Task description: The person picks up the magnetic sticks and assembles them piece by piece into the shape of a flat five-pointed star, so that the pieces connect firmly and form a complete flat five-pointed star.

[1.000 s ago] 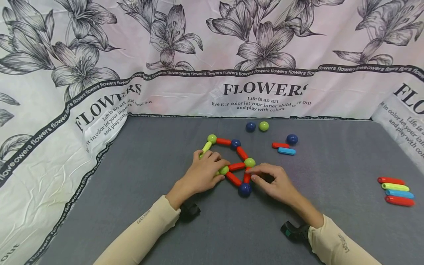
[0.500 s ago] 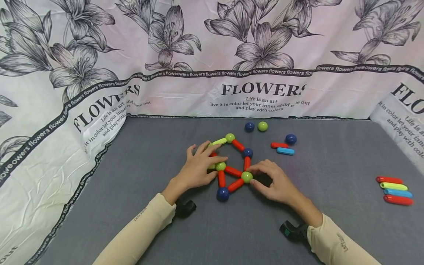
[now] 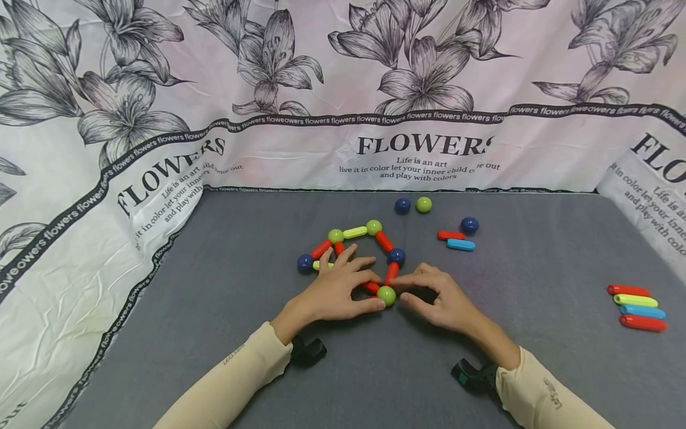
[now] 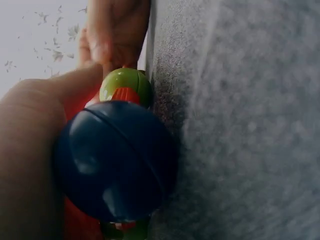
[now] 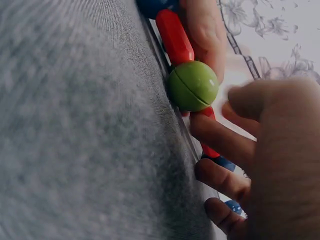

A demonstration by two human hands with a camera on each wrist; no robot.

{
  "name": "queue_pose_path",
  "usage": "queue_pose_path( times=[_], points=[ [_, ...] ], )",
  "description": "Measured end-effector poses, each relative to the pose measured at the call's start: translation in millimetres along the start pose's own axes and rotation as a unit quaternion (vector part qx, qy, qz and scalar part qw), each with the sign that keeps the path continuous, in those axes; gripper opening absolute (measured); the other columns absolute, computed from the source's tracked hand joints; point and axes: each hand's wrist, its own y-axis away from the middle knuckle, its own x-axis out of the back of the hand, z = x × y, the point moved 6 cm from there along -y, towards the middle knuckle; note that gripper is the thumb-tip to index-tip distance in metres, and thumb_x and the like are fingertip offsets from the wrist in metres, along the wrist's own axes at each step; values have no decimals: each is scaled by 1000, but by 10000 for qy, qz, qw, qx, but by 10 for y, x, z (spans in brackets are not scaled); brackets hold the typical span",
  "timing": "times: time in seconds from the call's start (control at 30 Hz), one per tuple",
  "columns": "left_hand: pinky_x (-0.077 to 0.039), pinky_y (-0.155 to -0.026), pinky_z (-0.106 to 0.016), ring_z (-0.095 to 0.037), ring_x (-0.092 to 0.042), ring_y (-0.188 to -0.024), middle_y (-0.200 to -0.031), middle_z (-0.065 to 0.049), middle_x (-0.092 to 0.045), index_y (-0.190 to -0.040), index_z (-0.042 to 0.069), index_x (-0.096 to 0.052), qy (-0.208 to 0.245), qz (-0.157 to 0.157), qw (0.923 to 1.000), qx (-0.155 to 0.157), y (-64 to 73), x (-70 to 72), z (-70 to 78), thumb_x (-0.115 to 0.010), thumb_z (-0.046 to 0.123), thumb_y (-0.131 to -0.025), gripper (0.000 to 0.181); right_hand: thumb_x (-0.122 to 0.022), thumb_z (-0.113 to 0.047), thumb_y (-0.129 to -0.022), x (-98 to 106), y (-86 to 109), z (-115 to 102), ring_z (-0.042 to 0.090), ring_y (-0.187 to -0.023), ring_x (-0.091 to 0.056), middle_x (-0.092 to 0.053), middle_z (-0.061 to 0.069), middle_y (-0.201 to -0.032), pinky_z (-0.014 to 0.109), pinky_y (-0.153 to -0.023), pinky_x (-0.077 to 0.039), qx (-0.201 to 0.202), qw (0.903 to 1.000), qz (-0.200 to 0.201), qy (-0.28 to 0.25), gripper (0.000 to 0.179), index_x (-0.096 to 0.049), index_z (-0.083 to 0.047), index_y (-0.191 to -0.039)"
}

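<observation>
A linked frame of ribbed sticks and balls lies on the grey table. A green ball (image 3: 386,296) at its near corner sits between my hands. My left hand (image 3: 337,292) spreads over the frame's near side, thumb and forefinger tips close to that ball. It hides several pieces in the head view; a blue ball (image 4: 117,162) fills the left wrist view's middle. My right hand (image 3: 442,298) is right of the green ball, its forefinger at a red stick (image 3: 392,273) and its thumb apart. A yellow stick (image 3: 355,232) and a blue ball (image 3: 305,263) show beyond my left hand.
Loose at the back lie a blue ball (image 3: 402,206) and a green ball (image 3: 424,204). Another blue ball (image 3: 469,225) lies near a red stick (image 3: 451,235) and a light blue stick (image 3: 461,245). Several sticks (image 3: 638,308) lie side by side at the right. A flowered cloth (image 3: 429,155) hangs behind.
The linked frame has turned clockwise on the table, its green corner ball coming nearer and leftward. My left hand lifted off and spread, then moved right over the near side; my right hand stayed close.
</observation>
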Motion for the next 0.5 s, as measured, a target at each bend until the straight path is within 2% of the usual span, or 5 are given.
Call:
queue_pose_path(
  times=[0.1, 0.17, 0.33, 0.4, 0.5],
  points=[
    [-1, -117, -74, -36, -14, -158, -160, 1, -44, -124, 36, -67, -31, -63, 10000, 0, 13, -6, 19, -60, 67, -91, 46, -74, 4, -86, 103, -22, 5, 6, -83, -62, -74, 3, -93, 24, -73, -51, 88, 9966, 811, -108, 28, -76, -9, -111],
    [-1, -118, -73, -36, -15, -158, -159, 1, -45, -121, 36, -68, 3, -75, 10000, -37, 17, 0, 22, -63, 64, -90, 42, -75, 6, -84, 210, -20, 31, 4, -79, -61, -73, 6, -86, 21, -70, -50, 100, 9881, 1528, 115, 25, -76, -5, -106],
    [-3, -118, -71, -33, -14, -159, -157, 2, -46, -117, 36, -68, 22, -176, 9997, -196, 18, 6, 10, -66, 62, -89, 38, -74, 3, -82, 525, 48, 187, 16, -78, -55, -69, 13, -82, 24, -79, -36, -408, 9418, 3115, 1196, 23, -72, 1, -105],
    [-3, -118, -71, -34, -14, -159, -157, 2, -46, -115, 36, -67, 17, -203, 9995, -256, 18, 8, 8, -66, 63, -88, 38, -73, -1, -82, 633, 88, 273, 28, -85, -53, -68, 19, -92, 34, -84, -31, -846, 9231, 3416, 1548, 27, -69, 4, -108],
    [-3, -118, -71, -34, -14, -159, -157, 3, -47, -108, 36, -67, 79, -202, 9994, -265, 20, 17, 7, -67, 65, -87, 36, -71, -6, -85, 740, 140, 395, 43, -101, -45, -62, 28, -112, 51, -86, -25, -1577, 9084, 3384, 1885, 36, -64, 7, -118]
  ],
)
